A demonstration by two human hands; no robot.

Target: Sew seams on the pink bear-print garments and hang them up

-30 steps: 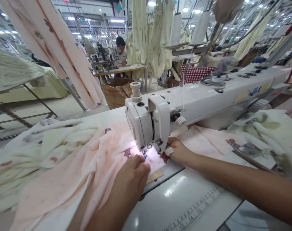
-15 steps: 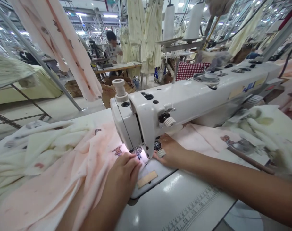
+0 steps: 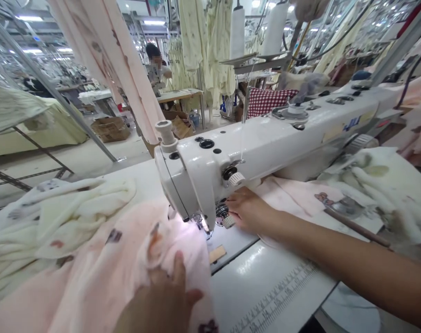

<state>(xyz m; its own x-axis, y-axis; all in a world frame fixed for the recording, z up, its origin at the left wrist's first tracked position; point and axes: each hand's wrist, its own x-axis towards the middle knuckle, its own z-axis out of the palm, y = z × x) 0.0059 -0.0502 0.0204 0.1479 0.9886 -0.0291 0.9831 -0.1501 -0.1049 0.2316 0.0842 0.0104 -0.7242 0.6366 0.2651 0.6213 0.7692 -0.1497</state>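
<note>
Your left hand (image 3: 160, 296): fingers spread on pink printed cloth (image 3: 88, 254), 7 o'clock from silver metal needle assembly (image 3: 198, 222) | your right hand (image 3: 247, 210): fingers curled, 3 o'clock, hold indeterminate | sewn/unsewn extent: cannot tell

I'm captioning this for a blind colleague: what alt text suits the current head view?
A person's left hand, fingers spread, lies on pink printed fabric at a white sewing machine, while the right hand is just under the machine's arm. Cream fabric is bunched farther left.
</note>
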